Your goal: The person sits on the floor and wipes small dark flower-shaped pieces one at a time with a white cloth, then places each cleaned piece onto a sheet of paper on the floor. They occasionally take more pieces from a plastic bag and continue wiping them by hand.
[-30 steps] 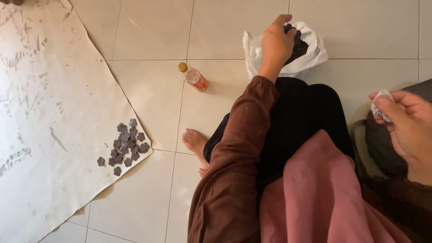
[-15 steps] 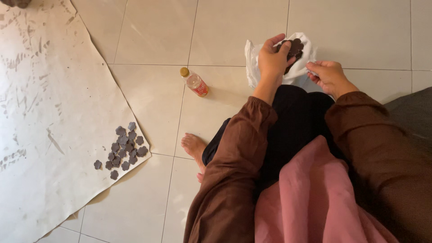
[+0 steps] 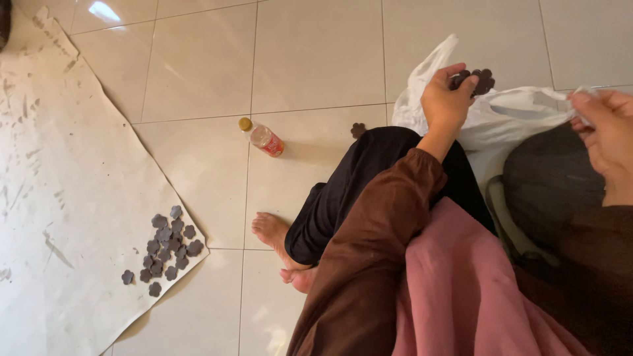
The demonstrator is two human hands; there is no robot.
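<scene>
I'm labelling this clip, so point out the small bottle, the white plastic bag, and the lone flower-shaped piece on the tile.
small bottle (image 3: 264, 138), head view, on its clear body.
white plastic bag (image 3: 514, 112), head view, on its crumpled side.
lone flower-shaped piece (image 3: 358, 129), head view, on its middle.

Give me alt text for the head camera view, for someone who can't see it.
A person seated on a tiled floor holds dark flower-shaped pieces in the left hand over a white plastic bag whose edge the right hand grips. More pieces lie on a paper sheet near a small bottle.
</scene>
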